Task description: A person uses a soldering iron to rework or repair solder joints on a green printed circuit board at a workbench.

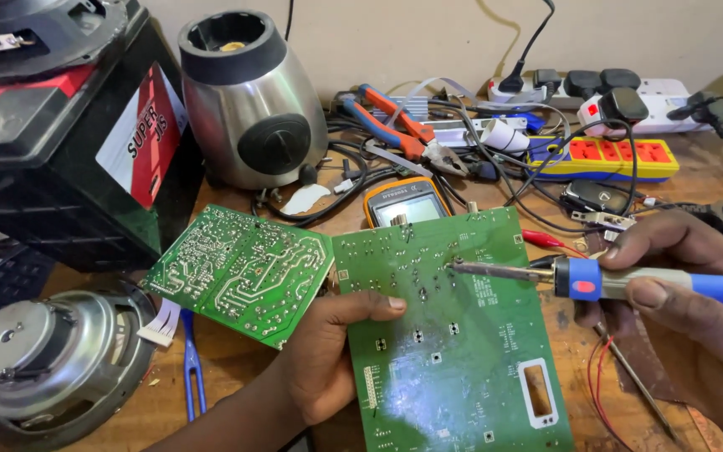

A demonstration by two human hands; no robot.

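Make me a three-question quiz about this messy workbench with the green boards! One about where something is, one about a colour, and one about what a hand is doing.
1. Where is the speaker?
A. bottom left of the bench
B. on the power strip
C. under the blender

2. What colour is the soldering iron handle?
A. blue
B. pink
C. white

3. What is the left hand doing?
A. resting flat on the bench
B. gripping the big board
C. holding pliers

Answers:
1 A, it lies at the lower left corner beside the small board.
2 A, the grip in the right hand is blue.
3 B, its thumb presses the board's face.
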